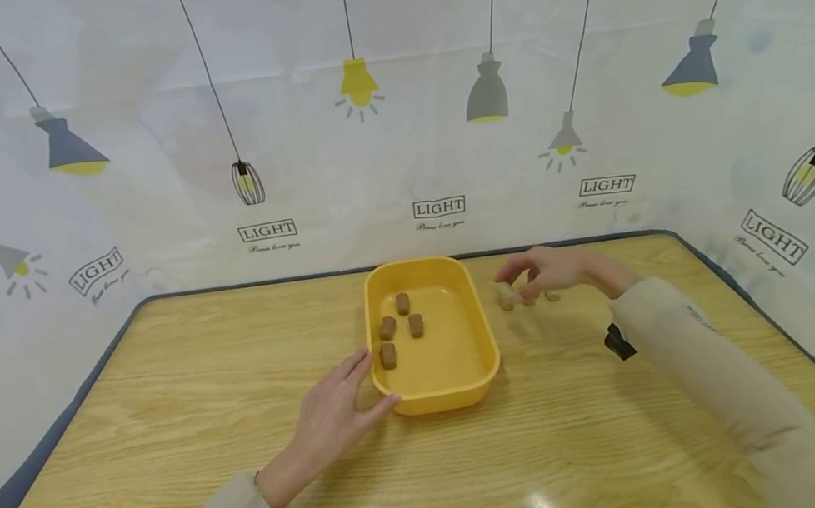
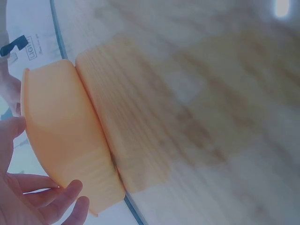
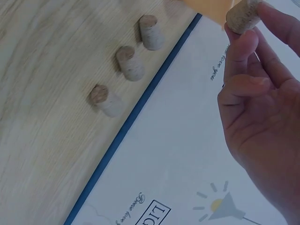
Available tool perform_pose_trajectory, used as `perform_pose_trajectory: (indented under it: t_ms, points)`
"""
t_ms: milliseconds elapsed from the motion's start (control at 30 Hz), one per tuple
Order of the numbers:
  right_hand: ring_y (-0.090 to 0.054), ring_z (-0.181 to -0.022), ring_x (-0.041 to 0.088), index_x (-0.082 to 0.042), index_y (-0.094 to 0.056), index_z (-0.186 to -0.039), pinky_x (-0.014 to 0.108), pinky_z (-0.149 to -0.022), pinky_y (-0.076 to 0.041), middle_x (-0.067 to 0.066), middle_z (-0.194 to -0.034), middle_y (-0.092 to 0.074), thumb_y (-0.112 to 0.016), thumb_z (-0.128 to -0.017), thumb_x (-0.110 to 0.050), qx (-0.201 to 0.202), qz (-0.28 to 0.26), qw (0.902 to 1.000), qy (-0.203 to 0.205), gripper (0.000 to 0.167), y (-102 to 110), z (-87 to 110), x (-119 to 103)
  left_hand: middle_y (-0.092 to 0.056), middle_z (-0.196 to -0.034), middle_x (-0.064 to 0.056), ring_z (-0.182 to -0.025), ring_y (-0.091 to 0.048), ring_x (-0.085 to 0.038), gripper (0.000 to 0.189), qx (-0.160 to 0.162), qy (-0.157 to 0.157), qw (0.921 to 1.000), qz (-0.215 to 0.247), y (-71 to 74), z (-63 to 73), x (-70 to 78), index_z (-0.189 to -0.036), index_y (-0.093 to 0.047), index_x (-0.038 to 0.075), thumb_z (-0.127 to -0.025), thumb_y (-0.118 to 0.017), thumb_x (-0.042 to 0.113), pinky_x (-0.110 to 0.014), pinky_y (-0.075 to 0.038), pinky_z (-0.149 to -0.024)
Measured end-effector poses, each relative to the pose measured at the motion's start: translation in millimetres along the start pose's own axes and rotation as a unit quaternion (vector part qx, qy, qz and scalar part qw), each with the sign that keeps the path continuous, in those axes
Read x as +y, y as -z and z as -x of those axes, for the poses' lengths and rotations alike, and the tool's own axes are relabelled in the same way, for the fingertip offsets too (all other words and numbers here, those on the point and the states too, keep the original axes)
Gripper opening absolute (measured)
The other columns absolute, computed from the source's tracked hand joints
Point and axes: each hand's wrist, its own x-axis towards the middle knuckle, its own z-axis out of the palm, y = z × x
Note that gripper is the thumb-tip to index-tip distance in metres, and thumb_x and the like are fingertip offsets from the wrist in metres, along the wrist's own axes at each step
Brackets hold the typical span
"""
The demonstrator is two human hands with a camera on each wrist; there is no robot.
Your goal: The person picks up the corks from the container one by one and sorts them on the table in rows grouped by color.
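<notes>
Lamp-printed cloth [image 1: 320, 147] rises behind the wooden table [image 1: 188, 379], where a yellow tub [image 1: 440, 403] holds four brown corks [image 1: 416, 326] toward its left side. Spread wide, the left hand [image 1: 331, 416] touches the tub's left side and near rim. Right of the tub, whose wall stands between it and the brown corks, the right hand [image 1: 548, 267] pinches one pale cork [image 3: 243, 18], partly hiding three more corks [image 3: 130, 64] from the head view.
</notes>
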Motion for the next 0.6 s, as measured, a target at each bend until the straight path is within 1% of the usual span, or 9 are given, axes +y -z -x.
perform_pose_trajectory:
  t_ms: [100,167,200,300,400,500,600]
  points:
    - [-0.052,-0.097,0.031,0.004,-0.045,-0.124,0.035,-0.073,-0.045,0.02,-0.119,-0.048,-0.059,-0.084,-0.01,0.014,0.005,0.9999,0.006,0.044,-0.2,6.0,5.6,-0.046,-0.127,-0.013,-0.106,-0.05,-0.029,0.07,-0.001,0.003,1.0,0.002,0.2,0.3,0.5,-0.125,-0.049,0.0,-0.077,-0.059,0.051,-0.043,-0.045,-0.077]
    - [-0.048,-0.102,0.031,0.004,-0.045,-0.124,0.036,-0.075,-0.045,0.02,-0.12,-0.047,-0.059,-0.084,-0.01,0.024,0.004,0.9997,0.009,0.045,0.0,9.1,9.1,-0.046,-0.127,-0.013,-0.106,-0.049,-0.029,0.071,-0.001,0.004,1.0,0.002,0.2,0.6,0.6,-0.125,-0.049,0.0,-0.077,-0.059,0.051,-0.043,-0.044,-0.078]
    - [-0.048,-0.103,0.031,0.004,-0.044,-0.124,0.036,-0.074,-0.045,0.02,-0.12,-0.047,-0.06,-0.083,-0.011,0.027,0.0,0.9996,0.011,0.045,0.1,10.5,11.2,-0.046,-0.127,-0.013,-0.107,-0.049,-0.029,0.071,-0.002,0.005,1.0,0.002,0.3,0.5,0.8,-0.125,-0.048,0.0,-0.077,-0.059,0.051,-0.043,-0.044,-0.078]
    - [-0.051,-0.098,0.029,0.003,-0.044,-0.125,0.037,-0.072,-0.046,0.021,-0.121,-0.046,-0.059,-0.083,-0.012,0.034,-0.006,0.9994,0.004,0.047,0.9,15.5,16.7,-0.045,-0.128,-0.013,-0.107,-0.049,-0.029,0.071,-0.004,0.006,1.0,0.002,0.4,0.6,0.9,-0.126,-0.048,0.0,-0.078,-0.058,0.052,-0.043,-0.044,-0.078]
    - [-0.052,-0.095,0.028,0.002,-0.042,-0.126,0.038,-0.076,-0.044,0.022,-0.124,-0.044,-0.058,-0.084,-0.012,0.037,-0.013,0.9992,-0.007,0.048,1.8,21.6,22.9,-0.045,-0.128,-0.013,-0.107,-0.049,-0.029,0.071,-0.006,0.007,1.0,0.003,0.2,0.5,0.7,-0.126,-0.048,0.0,-0.078,-0.058,0.052,-0.043,-0.044,-0.079]
    - [-0.049,-0.101,0.031,0.003,-0.039,-0.128,0.041,-0.081,-0.042,0.023,-0.126,-0.04,-0.057,-0.085,-0.011,0.043,-0.019,0.9988,-0.017,0.049,2.3,27.5,30.0,-0.045,-0.128,-0.012,-0.107,-0.049,-0.029,0.071,-0.006,0.007,1.0,0.003,0.1,0.4,0.4,-0.126,-0.048,0.0,-0.078,-0.058,0.052,-0.043,-0.043,-0.079]
    - [-0.044,-0.105,0.036,0.004,-0.037,-0.129,0.042,-0.081,-0.041,0.023,-0.127,-0.039,-0.056,-0.085,-0.01,0.053,-0.025,0.998,-0.022,0.05,2.4,33.6,37.0,-0.045,-0.128,-0.011,-0.107,-0.049,-0.029,0.071,-0.002,0.007,1.0,0.003,0.0,0.5,0.1,-0.125,-0.048,0.001,-0.077,-0.058,0.052,-0.043,-0.044,-0.078]
